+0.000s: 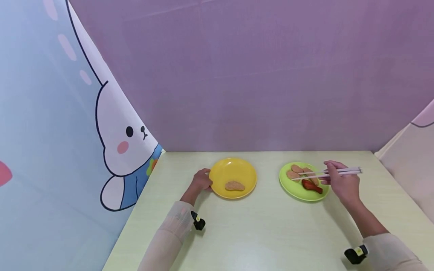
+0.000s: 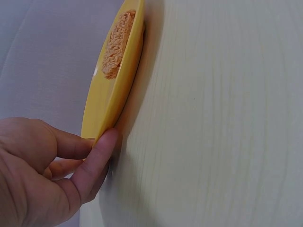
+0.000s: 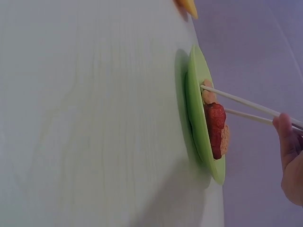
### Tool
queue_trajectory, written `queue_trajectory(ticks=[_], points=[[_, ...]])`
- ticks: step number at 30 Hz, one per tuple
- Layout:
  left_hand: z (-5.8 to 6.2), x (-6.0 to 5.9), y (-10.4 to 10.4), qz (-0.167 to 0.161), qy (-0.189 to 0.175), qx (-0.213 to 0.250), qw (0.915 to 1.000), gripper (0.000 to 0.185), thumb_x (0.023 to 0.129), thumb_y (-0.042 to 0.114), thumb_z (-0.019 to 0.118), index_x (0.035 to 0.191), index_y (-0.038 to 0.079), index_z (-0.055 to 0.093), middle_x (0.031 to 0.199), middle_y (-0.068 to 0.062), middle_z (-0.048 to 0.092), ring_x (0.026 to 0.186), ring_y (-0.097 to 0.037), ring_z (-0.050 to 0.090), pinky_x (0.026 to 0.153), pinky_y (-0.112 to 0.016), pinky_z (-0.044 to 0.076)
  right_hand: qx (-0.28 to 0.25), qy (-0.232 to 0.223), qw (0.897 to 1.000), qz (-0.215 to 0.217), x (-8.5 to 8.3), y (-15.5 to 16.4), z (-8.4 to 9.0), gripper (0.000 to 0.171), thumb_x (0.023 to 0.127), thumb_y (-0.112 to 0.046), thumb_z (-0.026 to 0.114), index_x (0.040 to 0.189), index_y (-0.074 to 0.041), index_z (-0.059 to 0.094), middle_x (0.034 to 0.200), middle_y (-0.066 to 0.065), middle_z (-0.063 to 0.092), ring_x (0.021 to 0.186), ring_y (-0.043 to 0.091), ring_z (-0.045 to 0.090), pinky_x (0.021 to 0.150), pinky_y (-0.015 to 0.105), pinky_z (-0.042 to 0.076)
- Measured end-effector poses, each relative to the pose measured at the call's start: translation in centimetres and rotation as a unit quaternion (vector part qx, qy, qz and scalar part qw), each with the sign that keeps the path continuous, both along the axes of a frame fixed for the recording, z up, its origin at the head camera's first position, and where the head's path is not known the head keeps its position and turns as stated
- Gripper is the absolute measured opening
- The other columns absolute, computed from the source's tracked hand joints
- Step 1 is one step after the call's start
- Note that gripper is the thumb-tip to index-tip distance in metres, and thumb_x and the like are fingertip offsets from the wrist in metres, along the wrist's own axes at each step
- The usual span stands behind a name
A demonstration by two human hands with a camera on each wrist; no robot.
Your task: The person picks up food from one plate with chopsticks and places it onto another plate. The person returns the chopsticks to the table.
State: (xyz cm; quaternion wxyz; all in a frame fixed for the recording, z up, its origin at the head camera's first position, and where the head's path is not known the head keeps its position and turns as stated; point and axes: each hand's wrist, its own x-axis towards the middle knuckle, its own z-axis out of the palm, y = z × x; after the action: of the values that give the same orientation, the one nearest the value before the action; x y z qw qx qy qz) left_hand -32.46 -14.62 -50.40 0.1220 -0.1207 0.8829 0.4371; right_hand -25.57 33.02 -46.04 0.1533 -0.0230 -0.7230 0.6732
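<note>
My left hand (image 1: 202, 179) pinches the left rim of a yellow plate (image 1: 232, 170), with the thumb and fingers on either side of the edge in the left wrist view. On that plate lies one tan, wrinkled fried-looking food piece (image 1: 234, 185). In my right hand (image 1: 345, 185) is a pair of pale chopsticks (image 1: 350, 172), held over a green plate (image 1: 294, 191). Their slightly spread tips reach the tan nugget-like pieces (image 1: 297, 169) at the plate's left side; whether they grip one I cannot tell. A red-brown drumstick (image 1: 312, 186) lies nearest my right hand, beside another crinkled tan piece (image 3: 225, 139).
Both plates stand on a pale wood-grain table (image 1: 264, 229), with a gap between them. A purple cloth wall (image 1: 257, 82) rises behind the table's back edge. At the left hangs a blue sheet with a cartoon rabbit (image 1: 125, 139). Each sleeve bears a small black camera (image 1: 198, 222).
</note>
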Motion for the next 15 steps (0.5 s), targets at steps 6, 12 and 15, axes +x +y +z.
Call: queue_trajectory(ticks=[6, 12, 15], points=[[0.13, 0.19, 0.14, -0.001, -0.001, 0.001, 1.0000, 0.066, 0.084, -0.007, 0.063, 0.148, 0.006, 0.050, 0.120, -0.020, 0.068, 0.066, -0.015, 0.069, 0.058, -0.027, 0.061, -0.045, 0.003, 0.999, -0.010, 0.14, 0.04, 0.18, 0.015, 0.102, -0.018, 0.060, 0.100, -0.027, 0.072, 0.075, -0.010, 0.073, 0.060, 0.008, 0.074, 0.053, 0.025, 0.059], [-0.07, 0.01, 0.06, -0.003, -0.003, -0.006, 1.0000, 0.066, 0.085, -0.006, 0.064, 0.148, 0.007, 0.049, 0.125, -0.020, 0.066, 0.067, -0.015, 0.069, 0.060, -0.027, 0.062, -0.057, 0.008, 0.998, -0.027, 0.03, -0.07, 0.56, 0.010, 0.101, -0.022, 0.062, 0.104, -0.020, 0.072, 0.074, -0.008, 0.073, 0.058, 0.008, 0.073, 0.051, 0.026, 0.059], [-0.14, -0.08, 0.04, -0.003, -0.002, -0.008, 1.0000, 0.066, 0.085, -0.006, 0.064, 0.148, 0.007, 0.050, 0.125, -0.020, 0.066, 0.067, -0.015, 0.069, 0.060, -0.027, 0.062, -0.072, 0.010, 0.997, -0.029, -0.14, -0.29, 0.70, 0.011, 0.101, -0.022, 0.062, 0.104, -0.019, 0.072, 0.074, -0.007, 0.074, 0.058, 0.009, 0.073, 0.051, 0.025, 0.059]])
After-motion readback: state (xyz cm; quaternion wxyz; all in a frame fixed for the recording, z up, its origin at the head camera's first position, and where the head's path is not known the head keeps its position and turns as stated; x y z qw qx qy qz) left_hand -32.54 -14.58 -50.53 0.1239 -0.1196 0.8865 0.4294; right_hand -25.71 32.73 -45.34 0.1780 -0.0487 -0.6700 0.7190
